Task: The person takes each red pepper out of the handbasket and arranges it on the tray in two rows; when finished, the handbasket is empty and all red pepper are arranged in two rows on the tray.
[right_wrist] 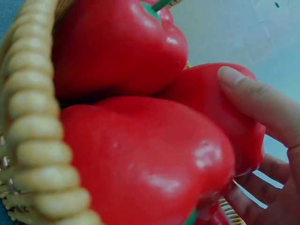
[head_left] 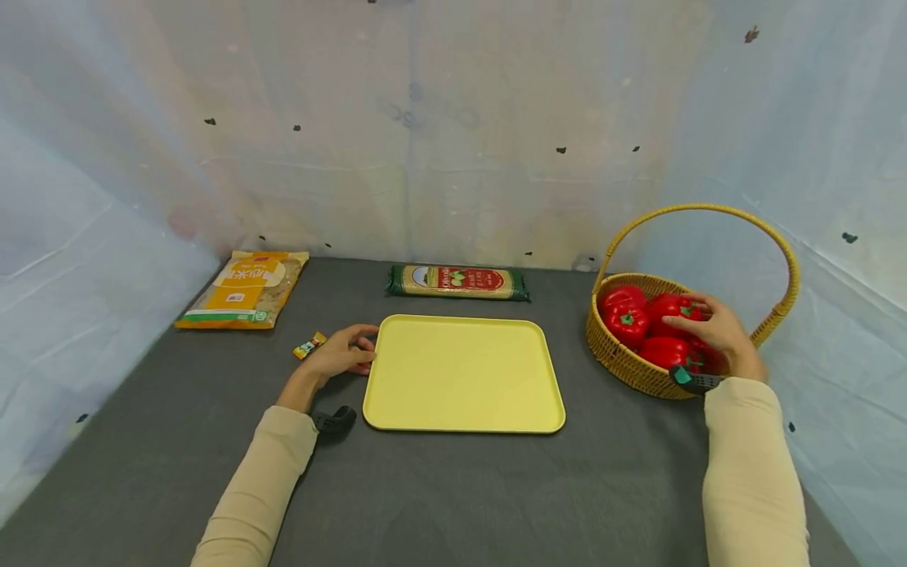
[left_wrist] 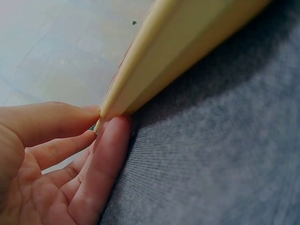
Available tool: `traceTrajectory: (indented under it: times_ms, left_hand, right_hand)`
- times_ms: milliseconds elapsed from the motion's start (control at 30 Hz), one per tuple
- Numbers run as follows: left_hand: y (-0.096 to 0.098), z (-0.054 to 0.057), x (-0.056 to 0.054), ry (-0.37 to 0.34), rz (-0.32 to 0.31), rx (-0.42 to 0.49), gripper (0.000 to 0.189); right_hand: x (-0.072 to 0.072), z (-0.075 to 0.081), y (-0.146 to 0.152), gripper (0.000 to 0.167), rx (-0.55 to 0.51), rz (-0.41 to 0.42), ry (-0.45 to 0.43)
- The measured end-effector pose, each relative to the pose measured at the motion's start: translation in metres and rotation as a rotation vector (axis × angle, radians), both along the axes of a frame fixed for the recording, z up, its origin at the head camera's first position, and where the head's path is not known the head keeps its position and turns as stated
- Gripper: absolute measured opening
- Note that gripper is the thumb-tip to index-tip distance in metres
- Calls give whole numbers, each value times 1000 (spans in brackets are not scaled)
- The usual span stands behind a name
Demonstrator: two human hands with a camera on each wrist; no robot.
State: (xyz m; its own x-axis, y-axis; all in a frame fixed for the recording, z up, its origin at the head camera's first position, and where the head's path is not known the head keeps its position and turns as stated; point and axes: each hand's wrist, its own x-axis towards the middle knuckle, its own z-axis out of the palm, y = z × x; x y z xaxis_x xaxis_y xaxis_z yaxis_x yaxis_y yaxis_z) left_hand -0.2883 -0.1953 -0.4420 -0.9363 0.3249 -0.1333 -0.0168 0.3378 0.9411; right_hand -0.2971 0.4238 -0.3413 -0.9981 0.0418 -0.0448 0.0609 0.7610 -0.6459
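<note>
At its left edge, a yellow tray (head_left: pixel 464 374) is pinched by my left hand (head_left: pixel 342 354). In the left wrist view the thumb (left_wrist: pixel 56 119) lies on one side of the tray's rim (left_wrist: pixel 140 70), with fingers against the other side. Over at the right, my right hand (head_left: pixel 716 327) reaches into a wicker basket (head_left: pixel 623 368) of red bell peppers. It grips one bell pepper (right_wrist: pixel 211 89), thumb on the near side and fingers curving round the far side, partly hidden. Another bell pepper (right_wrist: pixel 150 150) lies in front of it, against the basket wall.
Behind the tray lies a green-ended pack of noodles (head_left: pixel 459 282). A yellow bag of grain (head_left: pixel 244 291) is at the back left, and a small yellow packet (head_left: pixel 309 345) sits beside my left hand. The basket's tall handle (head_left: pixel 708 207) arches above the peppers.
</note>
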Motion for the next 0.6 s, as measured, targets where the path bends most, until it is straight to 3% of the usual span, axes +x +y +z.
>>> traceTrajectory:
  times_ms: [233,600]
  left_hand:
    - [0,0,1,2,-1,-2,56]
    - [2,0,1,-3,9,-4,56]
  right_hand:
    - [3,12,-3,84,-80,5,82]
    - [8,33,-29,68,-119,19,257]
